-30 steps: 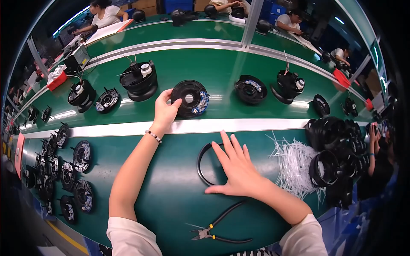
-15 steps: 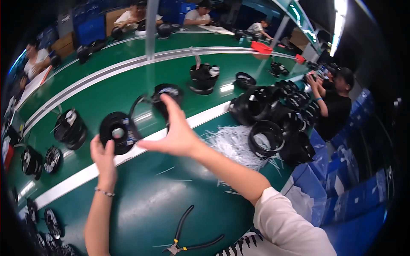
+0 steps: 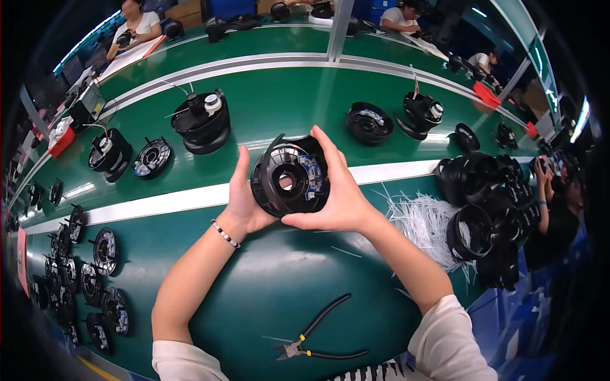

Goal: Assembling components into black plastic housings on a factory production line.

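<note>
Both hands hold a round black plastic housing (image 3: 274,184) up in front of me, over the white strip. Its open side faces me and shows a blue circuit board (image 3: 314,179) and a round hole in the middle. My left hand (image 3: 243,202) supports the left side, thumb raised and other fingers partly hidden behind the part. Around the right side my right hand (image 3: 340,193) curls, thumb along the lower edge and fingers at the top. On the green bench below lie diagonal cutters (image 3: 293,349), with black handles spread apart.
Black discs with circuit boards (image 3: 105,251) crowd the left. Past the white strip (image 3: 159,201) stand black housings with wires (image 3: 201,122). On the right are a heap of white plastic strips (image 3: 419,222) and black rings (image 3: 469,232). Co-workers (image 3: 401,20) sit across the bench.
My view has swung left. My right hand, earlier spread wide beside the housing, now grips its right side. The housing's open face has turned more toward me.
</note>
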`<state>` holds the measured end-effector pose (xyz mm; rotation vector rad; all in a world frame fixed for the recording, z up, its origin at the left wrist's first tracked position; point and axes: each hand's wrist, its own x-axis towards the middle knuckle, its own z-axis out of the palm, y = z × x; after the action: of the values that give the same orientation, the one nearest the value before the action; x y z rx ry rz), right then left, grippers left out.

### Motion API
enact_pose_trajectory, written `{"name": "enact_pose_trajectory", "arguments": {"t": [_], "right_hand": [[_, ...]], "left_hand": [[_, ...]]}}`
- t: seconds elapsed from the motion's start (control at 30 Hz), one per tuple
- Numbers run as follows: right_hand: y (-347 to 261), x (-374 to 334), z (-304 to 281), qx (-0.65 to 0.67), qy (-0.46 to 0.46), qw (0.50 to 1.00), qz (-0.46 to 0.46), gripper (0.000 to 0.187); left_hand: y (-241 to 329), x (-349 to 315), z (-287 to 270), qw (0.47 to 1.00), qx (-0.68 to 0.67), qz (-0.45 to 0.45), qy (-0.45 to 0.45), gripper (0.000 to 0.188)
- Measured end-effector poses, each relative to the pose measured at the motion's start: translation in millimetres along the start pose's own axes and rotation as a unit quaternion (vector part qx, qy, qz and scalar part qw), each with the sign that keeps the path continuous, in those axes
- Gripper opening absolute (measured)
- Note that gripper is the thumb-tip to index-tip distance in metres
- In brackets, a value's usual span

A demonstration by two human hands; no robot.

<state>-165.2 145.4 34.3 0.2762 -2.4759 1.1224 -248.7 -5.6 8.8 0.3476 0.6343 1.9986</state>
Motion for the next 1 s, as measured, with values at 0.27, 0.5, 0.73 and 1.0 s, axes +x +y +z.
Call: {"name": "enact_pose_trajectory", "arguments": {"t": [0.27, 0.5, 0.73, 1.0], "right_hand": [[-11, 1, 14, 0.009, 0.004, 0.999, 0.035, 0.118], [-21, 4, 28, -0.108, 0.021, 0.993, -0.044, 0.117], [-28, 13, 34, -0.067, 0.023, 0.993, -0.090, 0.114], [-44, 23, 30, -0.022, -0.046, 0.994, -0.095, 0.117]], "left_hand": [[5, -9, 2, 0.998, -0.038, 0.042, 0.041, 0.051], [5, -19, -1, 0.993, 0.007, 0.094, 0.077, 0.048], [1, -29, 3, 0.980, 0.055, 0.156, 0.114, 0.052], [34, -44, -11, 0.999, -0.040, 0.025, -0.021, 0.065]]}}
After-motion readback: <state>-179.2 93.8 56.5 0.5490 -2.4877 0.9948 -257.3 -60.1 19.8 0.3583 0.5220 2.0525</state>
